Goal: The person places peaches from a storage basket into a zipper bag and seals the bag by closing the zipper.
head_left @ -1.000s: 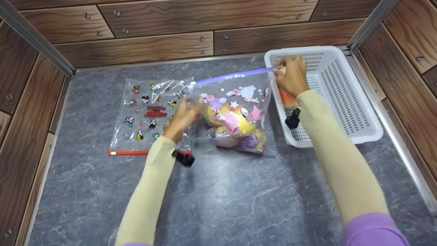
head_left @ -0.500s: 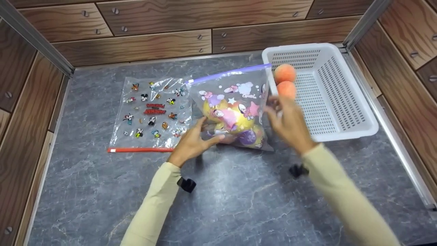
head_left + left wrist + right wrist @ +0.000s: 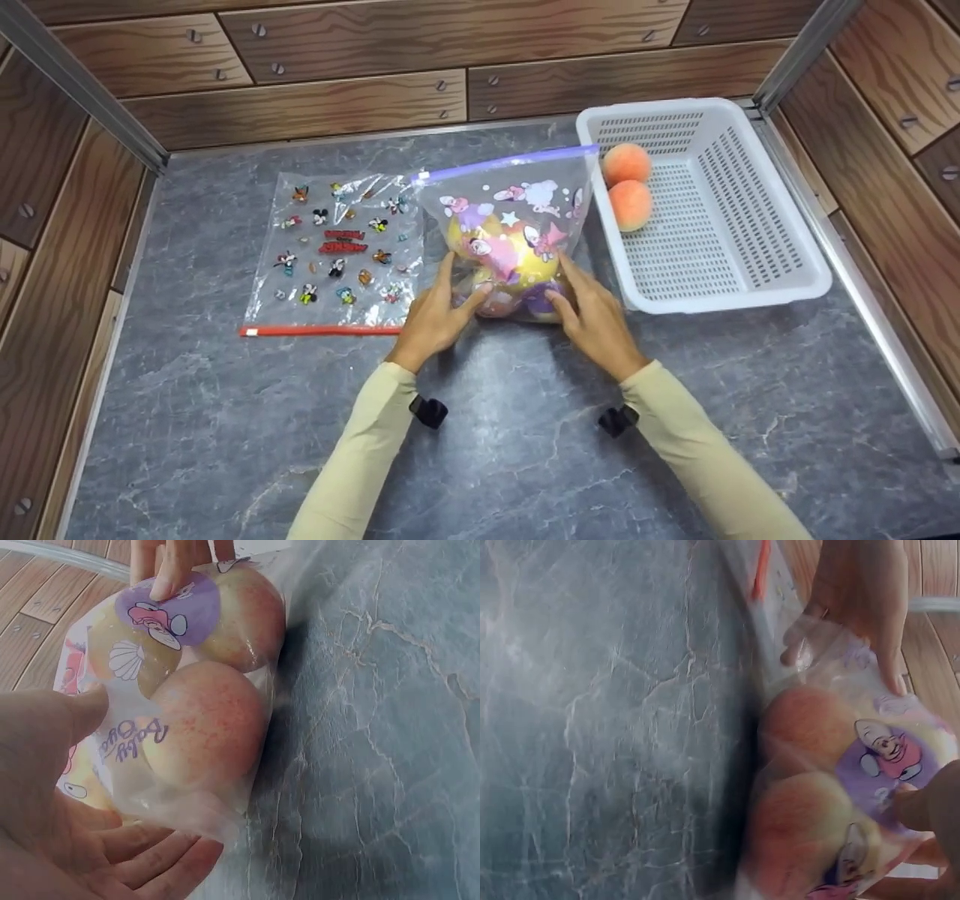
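A clear zip bag (image 3: 517,225) with a purple slider and cartoon prints lies mid-table, bulging with fruit. Through the plastic in the left wrist view show peaches (image 3: 206,724); yellow shapes show behind the prints in the head view. My left hand (image 3: 435,319) holds the bag's lower left side, thumb on top and fingers along the side. Opposite it, my right hand (image 3: 600,319) holds the lower right side, its thumb on the front print (image 3: 881,765) in the right wrist view. The bag's zip edge (image 3: 510,163) points away from me, its right end over the basket rim.
A flat clear zip bag (image 3: 337,255) with a red slider and cartoon figures lies at left. At right stands a white plastic basket (image 3: 780,217) with two peaches (image 3: 630,204) along its left wall. Wood-patterned walls (image 3: 352,49) enclose the grey marbled table.
My right hand has left the bag's zip corner and come down to its lower right side. My left hand has moved down to the lower left side. The two peaches in the basket are now uncovered.
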`<state>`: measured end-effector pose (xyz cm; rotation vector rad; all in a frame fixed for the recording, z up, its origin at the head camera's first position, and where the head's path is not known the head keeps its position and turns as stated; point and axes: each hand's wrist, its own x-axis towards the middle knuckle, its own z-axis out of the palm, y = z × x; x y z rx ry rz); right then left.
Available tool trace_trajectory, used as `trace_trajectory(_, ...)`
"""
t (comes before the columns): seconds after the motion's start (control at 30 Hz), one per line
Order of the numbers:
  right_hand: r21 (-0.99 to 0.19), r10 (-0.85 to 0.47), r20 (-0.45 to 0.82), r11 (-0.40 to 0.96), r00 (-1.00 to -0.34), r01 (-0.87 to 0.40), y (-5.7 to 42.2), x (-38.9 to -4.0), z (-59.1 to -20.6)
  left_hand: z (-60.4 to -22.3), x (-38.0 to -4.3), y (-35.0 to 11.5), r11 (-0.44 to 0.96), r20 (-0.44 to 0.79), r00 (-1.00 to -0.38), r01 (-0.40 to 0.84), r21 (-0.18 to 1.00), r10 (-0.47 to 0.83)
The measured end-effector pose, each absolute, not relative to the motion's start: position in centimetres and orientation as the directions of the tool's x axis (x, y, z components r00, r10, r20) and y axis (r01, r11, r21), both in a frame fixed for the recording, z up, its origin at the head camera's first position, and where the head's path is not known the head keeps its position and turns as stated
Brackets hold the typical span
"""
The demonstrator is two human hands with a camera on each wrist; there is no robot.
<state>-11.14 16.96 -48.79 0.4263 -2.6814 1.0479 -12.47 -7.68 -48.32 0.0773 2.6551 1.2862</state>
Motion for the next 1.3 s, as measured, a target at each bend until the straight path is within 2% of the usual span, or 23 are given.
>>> trace_trajectory(0.43,-0.709,-0.092,0.296,0.645,-0.951,-0.284,17.0,-13.8,-50.3,-48.6,-13.5,-7.4,0.585,-0.228,-0.969,-0.129,0.801,0.098)
trace_trajectory(0.63,-0.716,-0.126,0.345,0.606,-0.93,-0.348,17.6,-12.9,-50.2,-47.6,-12.2,-8.2,0.633,-0.163,-0.977,-0.042,0.773,0.135)
trace_trajectory(0.87,-0.621,-0.13,0.568,0.58,-0.813,-0.527,18.2,-10.3,-49.8,-47.3,-10.6,-12.5,0.736,-0.029,-0.99,0.083,0.672,0.138)
trace_trajectory(1.0,-0.589,-0.14,0.637,0.546,-0.758,-0.596,18.4,-9.5,-49.4,-48.5,-10.3,-14.8,0.789,0.017,-0.99,0.119,0.603,0.137)
trace_trajectory(1.13,-0.549,-0.202,0.654,0.537,-0.729,-0.641,18.0,-9.5,-49.3,-49.0,-10.2,-15.1,0.795,-0.003,-0.984,0.14,0.59,0.176)
trace_trajectory(1.3,-0.471,-0.336,0.568,0.617,-0.752,-0.631,17.4,-10.0,-49.8,-48.3,-10.3,-12.9,0.736,-0.029,-0.972,0.158,0.659,0.235)
